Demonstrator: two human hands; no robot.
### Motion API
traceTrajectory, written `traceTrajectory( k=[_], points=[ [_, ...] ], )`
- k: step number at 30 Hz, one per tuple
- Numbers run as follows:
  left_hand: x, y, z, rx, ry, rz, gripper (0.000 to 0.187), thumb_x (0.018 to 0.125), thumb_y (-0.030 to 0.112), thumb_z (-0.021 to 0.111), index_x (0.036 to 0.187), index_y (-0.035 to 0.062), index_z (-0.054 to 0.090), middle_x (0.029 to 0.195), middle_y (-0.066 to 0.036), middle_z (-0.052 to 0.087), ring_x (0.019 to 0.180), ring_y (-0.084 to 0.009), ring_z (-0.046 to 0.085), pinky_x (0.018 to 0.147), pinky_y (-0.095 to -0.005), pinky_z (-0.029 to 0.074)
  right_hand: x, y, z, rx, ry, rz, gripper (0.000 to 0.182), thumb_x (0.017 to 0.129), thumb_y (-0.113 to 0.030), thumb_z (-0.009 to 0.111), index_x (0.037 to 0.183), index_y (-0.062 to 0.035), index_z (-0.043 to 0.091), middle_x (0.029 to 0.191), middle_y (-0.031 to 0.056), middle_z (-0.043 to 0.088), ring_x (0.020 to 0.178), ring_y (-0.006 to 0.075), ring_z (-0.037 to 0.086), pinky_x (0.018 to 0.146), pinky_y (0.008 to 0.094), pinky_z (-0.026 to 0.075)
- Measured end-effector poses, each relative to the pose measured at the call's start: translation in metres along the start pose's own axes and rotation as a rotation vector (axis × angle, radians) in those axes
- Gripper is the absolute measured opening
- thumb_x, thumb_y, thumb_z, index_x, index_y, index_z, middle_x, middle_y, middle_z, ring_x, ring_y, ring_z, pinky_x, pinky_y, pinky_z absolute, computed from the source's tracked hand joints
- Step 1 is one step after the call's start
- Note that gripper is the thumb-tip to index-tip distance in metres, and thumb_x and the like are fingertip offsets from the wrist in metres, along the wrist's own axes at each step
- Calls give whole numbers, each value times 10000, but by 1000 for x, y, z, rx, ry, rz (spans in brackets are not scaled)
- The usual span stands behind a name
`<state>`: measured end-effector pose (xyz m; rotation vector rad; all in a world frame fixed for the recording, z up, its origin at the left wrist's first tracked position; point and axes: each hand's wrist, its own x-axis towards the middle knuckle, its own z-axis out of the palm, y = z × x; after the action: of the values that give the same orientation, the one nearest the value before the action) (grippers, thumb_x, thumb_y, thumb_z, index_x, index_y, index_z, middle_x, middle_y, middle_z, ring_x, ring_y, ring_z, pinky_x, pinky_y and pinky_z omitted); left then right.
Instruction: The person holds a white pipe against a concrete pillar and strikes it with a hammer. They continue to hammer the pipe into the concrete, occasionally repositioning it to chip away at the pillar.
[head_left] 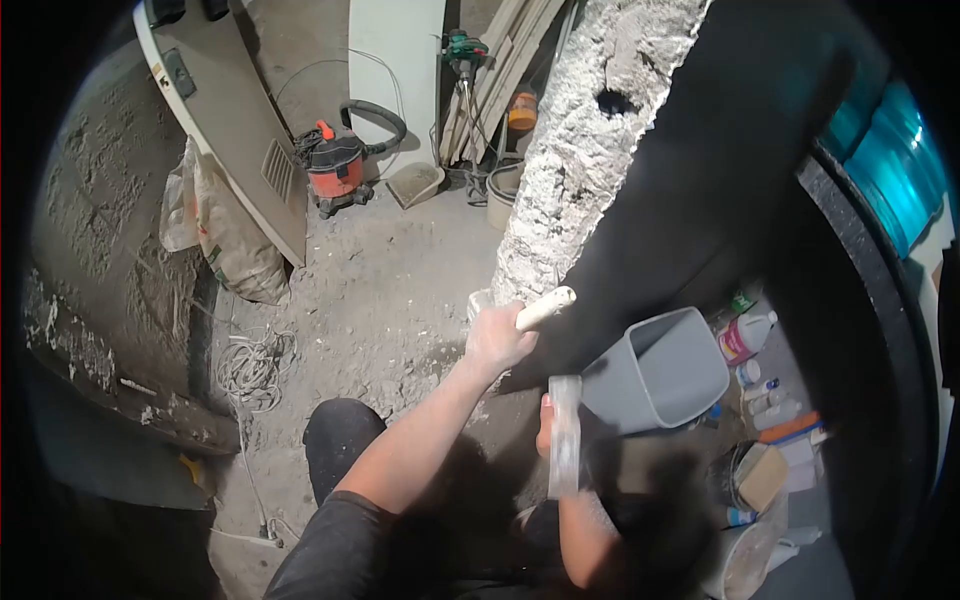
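Note:
My left hand [497,340] is closed around a pale handle [546,309] that sticks out to the right. A whitish edge shows on its far side, perhaps the tool's blade, mostly hidden. The hand is at the lower end of a rough, plaster-crusted wall edge [570,170], which has a dark hole higher up. Lower and to the right, my right hand [547,428] is closed behind a wide putty knife [565,440]. Its long, pale blade is smeared with plaster and hides most of the fingers.
A grey bin [655,370] stands right, beside bottles [747,338] and a bucket [748,560]. A red-black vacuum [335,165], dustpan [415,184] and mixer drill [465,55] are farther back. Coiled cable [255,370] and a sack [235,235] lie left on the dusty floor.

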<state>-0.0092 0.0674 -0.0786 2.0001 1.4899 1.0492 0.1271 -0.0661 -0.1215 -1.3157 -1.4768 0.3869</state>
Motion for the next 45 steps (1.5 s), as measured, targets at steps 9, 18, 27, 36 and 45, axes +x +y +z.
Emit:
traceTrajectory(
  k=[9, 18, 27, 36, 45],
  points=[
    [6, 3, -3, -110, 60, 61, 169, 729, 192, 629, 786, 33, 621, 760, -232, 650, 760, -425, 640, 704, -474, 520, 6, 43, 14, -418, 138, -437, 368, 845, -308, 660, 678, -29, 487, 592, 133, 503, 563, 295, 525, 525, 404, 408],
    [9, -3, -3, -75, 123, 139, 151, 728, 168, 613, 752, 23, 646, 726, -241, 639, 724, -432, 638, 685, -472, 519, 12, 40, 10, -465, 77, -245, 238, 852, -196, 608, 704, -20, 546, 647, 166, 542, 617, 394, 557, 549, 420, 438],
    [-1, 9, 1, -48, 115, -3, 166, 762, 174, 611, 806, 19, 649, 745, -241, 650, 756, -438, 646, 713, -482, 526, 17, 29, 7, -372, 49, -189, 203, 942, -136, 538, 949, 29, 655, 815, 224, 648, 777, 438, 617, 702, 443, 498],
    [2, 8, -2, 4, 102, 20, 173, 761, 170, 605, 817, 12, 645, 776, -255, 648, 779, -442, 640, 712, -491, 526, 26, 15, 12, -277, 208, -329, 121, 781, -136, 619, 854, -40, 607, 712, 145, 578, 616, 388, 590, 563, 425, 501],
    [0, 9, -4, 50, 76, -13, 195, 750, 185, 629, 836, 11, 638, 797, -252, 647, 789, -444, 633, 726, -495, 522, 21, 15, 10, -17, 193, -221, 140, 837, -163, 641, 750, -62, 599, 636, 109, 585, 556, 316, 612, 500, 370, 467]
  ],
)
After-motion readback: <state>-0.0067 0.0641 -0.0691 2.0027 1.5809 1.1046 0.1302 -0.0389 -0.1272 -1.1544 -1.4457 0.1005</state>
